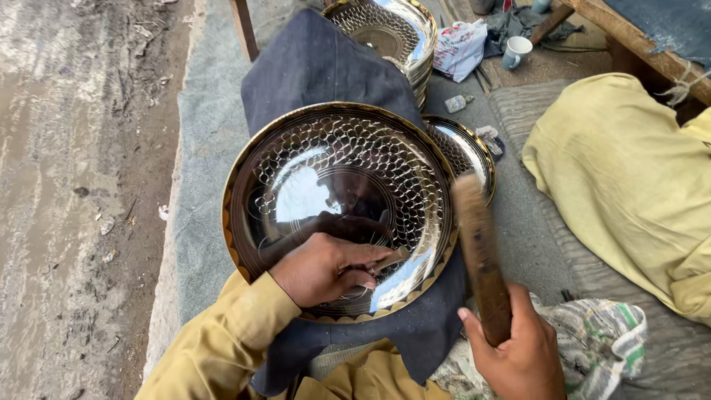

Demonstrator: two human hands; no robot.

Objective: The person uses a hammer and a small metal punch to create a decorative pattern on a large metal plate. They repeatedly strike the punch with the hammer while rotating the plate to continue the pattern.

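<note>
A large shiny round metal plate [296, 148] with a hammered scale pattern and a gold rim rests tilted on dark blue cloth [318, 67]. My left hand [326, 268] lies on the plate's lower part and pinches a thin metal punch [390, 259] against its surface. To the right of the plate, my right hand [518, 352] grips the lower end of a wooden mallet [480, 252], whose blurred head is raised at the plate's right rim.
A second patterned plate [466, 148] lies behind the first, and a stack of similar plates [392, 30] stands farther back. A person in yellow cloth [629, 178] sits at the right. A white mug [516, 50] and a bag [459, 46] lie at the back. Dirt ground spreads left.
</note>
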